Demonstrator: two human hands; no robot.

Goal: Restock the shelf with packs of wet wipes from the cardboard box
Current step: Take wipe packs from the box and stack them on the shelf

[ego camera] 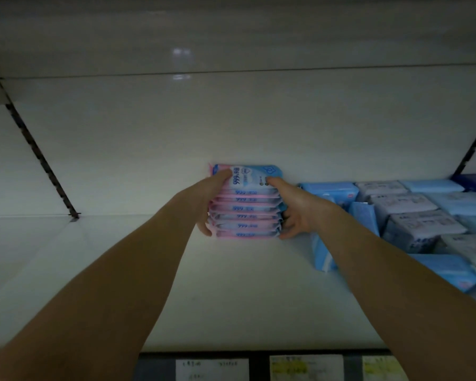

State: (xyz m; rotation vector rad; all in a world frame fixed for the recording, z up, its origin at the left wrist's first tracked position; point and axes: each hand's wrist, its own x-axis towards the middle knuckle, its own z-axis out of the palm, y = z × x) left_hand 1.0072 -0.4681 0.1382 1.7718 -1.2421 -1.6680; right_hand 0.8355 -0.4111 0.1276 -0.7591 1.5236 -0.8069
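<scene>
Row of soft pink-and-blue wet-wipe packs (246, 209), set face to face on the white metal shelf (116, 270) near its back wall. The left grip (210, 200) and the right grip (296, 213) are clamped on opposite sides of the row, fingers curled round it. Just right of the row lie light-blue packs (331, 191) and grey-white packs (404, 206); paper price labels (306, 367) line the front edge.

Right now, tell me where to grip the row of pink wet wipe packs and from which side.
Grip the pink packs at both short ends, left hand from the left, right hand from the right, each spanning the whole row. They are separate packs set face to face, so pressing inward likely keeps them together.
</scene>
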